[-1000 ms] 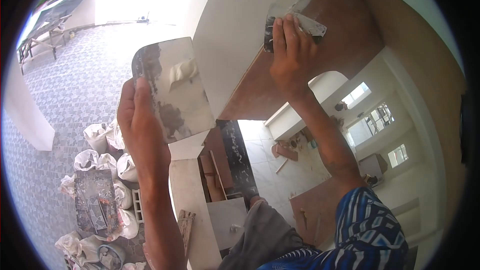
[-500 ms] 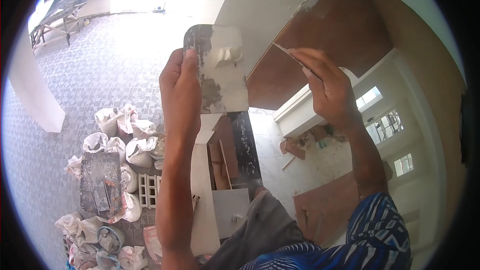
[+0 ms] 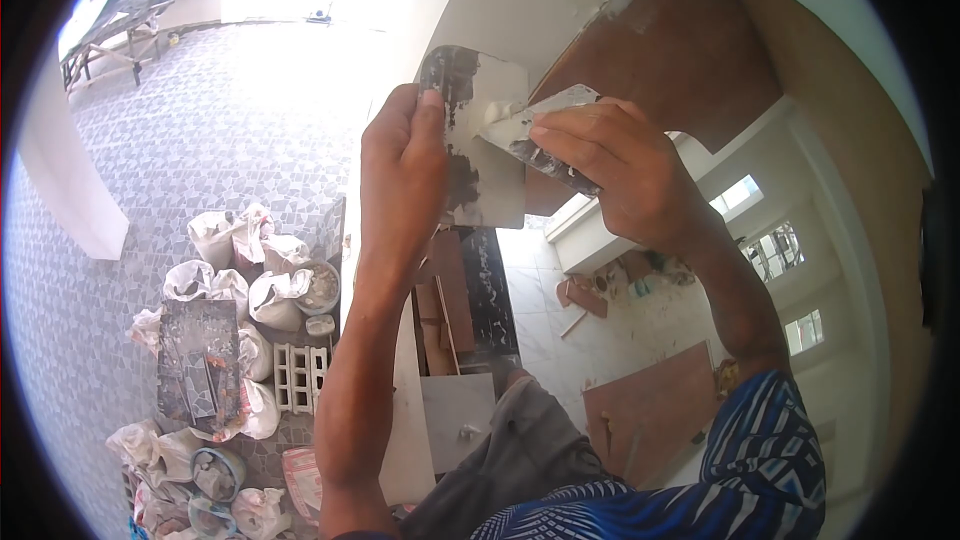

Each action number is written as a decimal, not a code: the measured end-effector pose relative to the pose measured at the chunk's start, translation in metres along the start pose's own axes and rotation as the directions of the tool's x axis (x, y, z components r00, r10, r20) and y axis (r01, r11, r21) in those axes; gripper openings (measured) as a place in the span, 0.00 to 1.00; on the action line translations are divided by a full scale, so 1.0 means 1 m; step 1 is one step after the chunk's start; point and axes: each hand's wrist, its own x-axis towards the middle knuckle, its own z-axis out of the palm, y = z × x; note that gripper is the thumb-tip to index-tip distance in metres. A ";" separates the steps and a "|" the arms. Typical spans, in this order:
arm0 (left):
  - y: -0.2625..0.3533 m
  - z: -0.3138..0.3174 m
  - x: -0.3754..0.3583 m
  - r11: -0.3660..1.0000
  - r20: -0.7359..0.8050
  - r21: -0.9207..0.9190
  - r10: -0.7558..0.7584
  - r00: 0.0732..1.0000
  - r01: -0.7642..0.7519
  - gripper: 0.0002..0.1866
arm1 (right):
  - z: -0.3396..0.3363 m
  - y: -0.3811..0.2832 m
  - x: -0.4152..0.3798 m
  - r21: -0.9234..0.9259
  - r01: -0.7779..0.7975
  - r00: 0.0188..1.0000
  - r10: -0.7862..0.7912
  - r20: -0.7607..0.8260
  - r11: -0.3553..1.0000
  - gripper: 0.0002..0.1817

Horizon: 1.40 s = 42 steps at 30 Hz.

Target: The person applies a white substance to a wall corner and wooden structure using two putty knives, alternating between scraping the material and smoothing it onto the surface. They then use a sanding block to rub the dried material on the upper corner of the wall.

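My left hand is clenched on the metal plate, thumb pressed flat on its left face near the top edge, fingers wrapped behind it. The plate is upright, tilted slightly to the right, and held in front of me at about chest height. Dark smears run down its left side, and there is a small blob of white putty near the upper middle.

My right hand grips the putty knife, fingers curled over the top of the blade, thumb underneath. Blade edge is touching the plate right at the putty blob, angled down to the right. I can't see the knife's handle; my palm probably covers it.

Behind both tools is the white column and the brown soffit meeting it.

Far below on the patterned tile floor is a cluster of white sacks, a grey concrete block and a dirty mixing board, all well apart from my hands.
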 end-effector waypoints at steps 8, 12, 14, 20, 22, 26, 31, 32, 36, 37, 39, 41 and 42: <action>-0.005 -0.005 0.002 0.991 -0.043 0.133 0.027 0.999 -0.021 0.16 | -0.014 0.004 -0.006 0.101 -0.022 0.968 -0.004 0.252 0.995 0.26; 0.000 -0.015 0.006 0.999 -0.113 0.010 0.031 0.993 -0.030 0.16 | -0.044 0.027 -0.011 0.227 -0.136 0.969 0.081 0.234 0.964 0.20; 0.002 -0.022 0.008 1.000 -0.102 0.004 -0.012 0.995 0.012 0.17 | -0.066 0.037 -0.007 0.182 -0.209 0.978 0.203 0.052 0.961 0.17; 0.016 -0.013 0.001 0.995 -0.062 -0.045 -0.096 0.993 0.094 0.17 | -0.087 0.077 0.010 -0.290 -0.389 0.897 0.289 -0.335 0.874 0.17; 0.016 -0.011 0.000 0.999 -0.068 -0.015 -0.036 0.997 0.035 0.17 | -0.085 0.089 0.017 -0.373 -0.422 0.878 0.270 -0.396 0.826 0.17; 0.011 -0.009 0.002 1.000 -0.086 -0.018 0.019 0.996 -0.021 0.17 | -0.072 0.114 0.025 -0.502 -0.384 0.883 0.149 -0.446 0.775 0.20; 0.010 -0.013 0.003 0.999 -0.107 -0.030 0.010 0.994 -0.013 0.16 | -0.059 0.118 0.040 -0.592 -0.362 0.879 0.051 -0.475 0.720 0.23; 0.010 -0.014 0.003 1.000 -0.108 -0.016 0.011 0.994 -0.013 0.16 | -0.056 0.118 0.041 -0.595 -0.362 0.877 0.045 -0.479 0.717 0.24; 0.007 -0.017 0.004 1.000 -0.115 0.008 0.016 0.993 -0.015 0.16 | -0.046 0.122 0.043 -0.608 -0.336 0.871 -0.008 -0.491 0.719 0.25; 0.006 -0.018 0.004 1.000 -0.119 0.006 0.019 0.993 -0.019 0.16 | -0.044 0.124 0.043 -0.609 -0.338 0.874 -0.001 -0.486 0.717 0.25; 0.005 -0.018 0.005 1.000 -0.117 0.025 0.016 0.993 -0.014 0.16 | -0.042 0.126 0.045 -0.613 -0.341 0.880 0.012 -0.475 0.712 0.27; 0.004 -0.019 0.006 1.000 -0.116 0.007 0.005 0.993 -0.004 0.16 | -0.042 0.125 0.045 -0.647 -0.340 0.905 0.051 -0.421 0.683 0.26; 0.003 -0.020 0.006 1.000 -0.116 -0.020 -0.006 0.993 0.003 0.16 | -0.041 0.123 0.044 -0.663 -0.338 0.916 0.072 -0.394 0.668 0.25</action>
